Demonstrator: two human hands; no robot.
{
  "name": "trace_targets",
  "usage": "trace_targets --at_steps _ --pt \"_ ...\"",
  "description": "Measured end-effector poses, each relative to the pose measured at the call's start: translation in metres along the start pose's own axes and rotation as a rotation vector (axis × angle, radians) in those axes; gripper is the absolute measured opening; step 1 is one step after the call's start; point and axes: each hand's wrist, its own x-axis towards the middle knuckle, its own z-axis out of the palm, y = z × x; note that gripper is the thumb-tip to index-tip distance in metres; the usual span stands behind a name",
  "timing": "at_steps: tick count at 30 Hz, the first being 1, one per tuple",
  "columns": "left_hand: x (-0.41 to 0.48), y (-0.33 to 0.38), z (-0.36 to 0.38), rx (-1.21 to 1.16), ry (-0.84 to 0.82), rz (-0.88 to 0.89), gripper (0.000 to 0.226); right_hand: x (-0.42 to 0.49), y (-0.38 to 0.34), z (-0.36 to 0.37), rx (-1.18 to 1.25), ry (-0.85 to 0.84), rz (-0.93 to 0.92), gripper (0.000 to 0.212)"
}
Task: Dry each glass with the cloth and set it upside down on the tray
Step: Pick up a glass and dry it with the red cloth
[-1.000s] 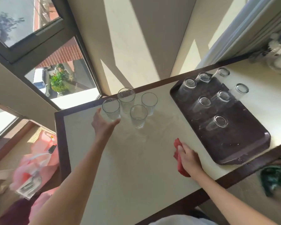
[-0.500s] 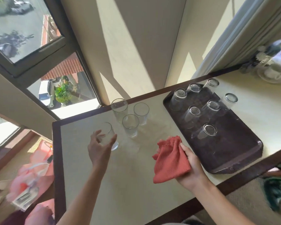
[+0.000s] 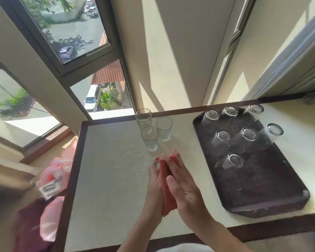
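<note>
A red cloth (image 3: pixel 166 194) is sandwiched between my left hand (image 3: pixel 154 180) and my right hand (image 3: pixel 183 186) above the table's middle. My left hand holds a clear glass against the cloth; only a faint blurred rim (image 3: pixel 155 160) shows by its fingertips. My right hand wraps the cloth over it from the right. Three clear glasses (image 3: pixel 149 138) stand upright near the table's far edge, just beyond my hands. The dark brown tray (image 3: pixel 262 182) lies to the right with several glasses (image 3: pixel 234 160) upside down on its far half.
The cream table (image 3: pixel 107 179) has a dark wooden border. Its left edge drops to the floor, where pink bags (image 3: pixel 51 179) lie. A window and a wall stand close behind the far edge. The tray's near half is bare.
My left hand lifted one glass away from the group and brought it to the middle. My right hand raised the cloth from the table and closed it against the glass.
</note>
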Motion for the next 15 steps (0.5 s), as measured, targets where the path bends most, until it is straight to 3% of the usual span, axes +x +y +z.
trace_targets --at_steps 3,4,7,8,10,12,14,15 --pt "-0.008 0.006 0.023 -0.083 0.049 0.026 0.081 0.007 0.010 -0.014 -0.188 0.045 -0.157 0.053" --pt "-0.011 0.006 0.029 -0.073 0.051 0.032 0.072 0.014 0.010 -0.023 -0.108 0.054 -0.113 0.052" --pt "-0.015 0.005 0.042 -0.055 0.001 0.062 0.056 0.036 0.002 -0.050 0.468 0.002 0.238 0.059" --pt "-0.016 0.008 0.046 -0.043 0.012 0.082 0.055 0.033 -0.002 -0.053 0.531 -0.018 0.271 0.058" --pt "-0.014 0.012 0.050 -0.004 0.028 0.126 0.060 0.019 -0.010 -0.051 0.432 0.045 0.175 0.047" --pt "-0.011 0.016 0.054 -0.035 0.057 0.146 0.069 0.001 -0.007 -0.047 0.229 0.120 0.029 0.054" --pt "-0.009 0.016 0.058 -0.077 0.089 0.176 0.057 -0.002 0.003 -0.049 0.118 0.139 -0.040 0.061" --pt "-0.010 0.016 0.061 -0.068 0.091 0.183 0.048 0.006 0.004 -0.053 0.198 0.140 -0.013 0.061"
